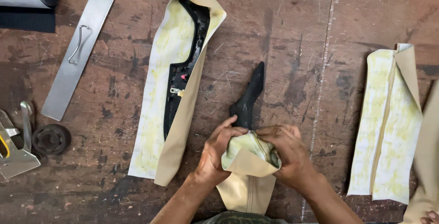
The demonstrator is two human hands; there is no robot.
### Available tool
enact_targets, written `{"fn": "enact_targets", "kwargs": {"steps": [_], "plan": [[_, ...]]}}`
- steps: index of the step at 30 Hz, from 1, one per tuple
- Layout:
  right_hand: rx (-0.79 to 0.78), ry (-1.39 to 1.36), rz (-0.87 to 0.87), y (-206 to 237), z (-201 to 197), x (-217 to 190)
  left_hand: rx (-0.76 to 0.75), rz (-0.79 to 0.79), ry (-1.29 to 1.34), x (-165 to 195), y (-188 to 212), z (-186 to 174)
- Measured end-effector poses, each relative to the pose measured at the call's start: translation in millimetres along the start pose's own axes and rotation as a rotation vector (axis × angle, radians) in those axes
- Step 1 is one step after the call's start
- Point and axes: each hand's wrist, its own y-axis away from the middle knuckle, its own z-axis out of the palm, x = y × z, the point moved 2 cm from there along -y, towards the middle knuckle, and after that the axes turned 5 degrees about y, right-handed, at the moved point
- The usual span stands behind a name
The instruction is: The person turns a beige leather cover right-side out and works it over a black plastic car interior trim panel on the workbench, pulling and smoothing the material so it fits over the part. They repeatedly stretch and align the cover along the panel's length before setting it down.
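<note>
Head view: left hand [218, 153] and right hand [287, 153] both clasp the tan cover [249, 171] around the black part [248, 100] at table centre (ideally pulled taut, evenly, without wrinkles).

A scuffed wooden bench [292, 32] carries a beige cover [176, 87]; left of it lie a steel bar [82, 45], a black disc [50, 139] and a stapler [13, 153], right of it a folded cover [388, 123].

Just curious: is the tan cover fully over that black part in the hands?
No, only partly on. The black part sticks out bare beyond the bunched tan cover, gripped by the left hand and right hand.
</note>
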Motion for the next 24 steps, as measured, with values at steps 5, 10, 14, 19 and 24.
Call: {"fn": "enact_targets", "kwargs": {"steps": [5, 10, 14, 19, 24], "plan": [[-0.004, 0.013, 0.192, -17, 2, 28, 0.151, -0.164, -0.227, -11, 6, 9], [-0.232, -0.248, 0.550, -55, 17, 59, 0.204, -0.609, -0.117, -27, -4, 9], [-0.322, -0.216, 0.458, -82, 18, 67, 0.046, -0.769, 0.040, -37, -23, 1], [-0.186, -0.074, 0.183, -104, 10, 67, 0.203, -0.663, -0.034, -46, -36, -3], [-0.292, 0.067, 0.076, -122, 7, 73, 0.274, -0.543, -0.066, -55, -34, 1]]}}
